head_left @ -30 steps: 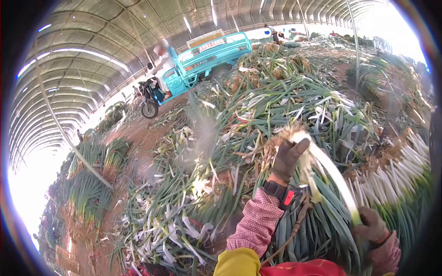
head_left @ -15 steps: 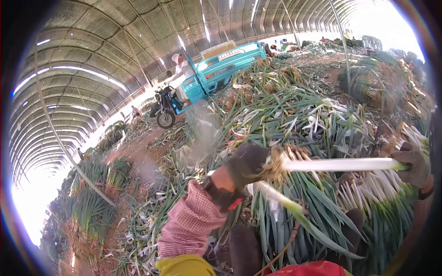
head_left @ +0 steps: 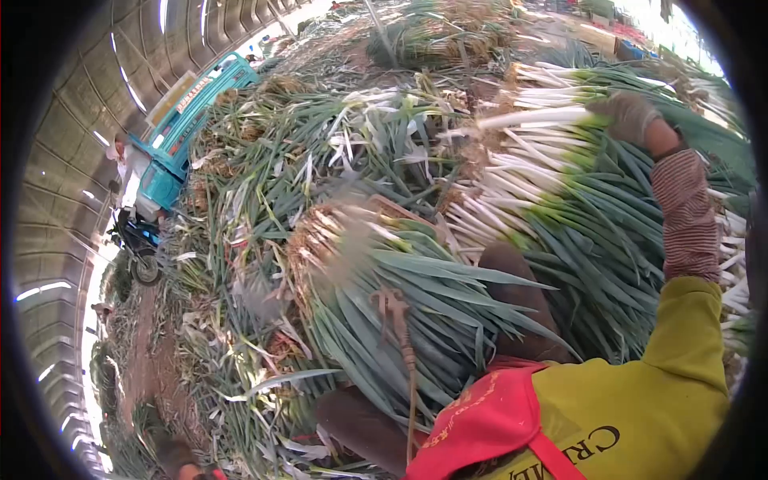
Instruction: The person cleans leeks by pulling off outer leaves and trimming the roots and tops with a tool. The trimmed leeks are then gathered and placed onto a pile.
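My gloved right hand (head_left: pixel 628 120) is closed around a long green onion (head_left: pixel 540 118) where its white stalk turns green. Its root end points left, over a row of cleaned green onions (head_left: pixel 520 180) with white stalks and green leaves. Down at the lower left edge is my dark-gloved left hand (head_left: pixel 172 454), close to leaf scraps on the ground; its fingers are too blurred to read. Between my knees lies a bundle of green onions (head_left: pixel 400 296) with brownish roots, and a brown cord (head_left: pixel 400 336) runs across its leaves.
Heaps of loose leaves and onions (head_left: pixel 344 128) cover the ground ahead. A turquoise cargo tricycle (head_left: pixel 188 120) stands at the left with a person (head_left: pixel 128 164) on it. A slanted pole (head_left: pixel 380 32) rises behind the heaps. Bare soil (head_left: pixel 148 344) shows at the left.
My view has swung right. My left hand has left the onion's root end and moved down to the lower left. My right hand still holds the onion, now over the cleaned row.
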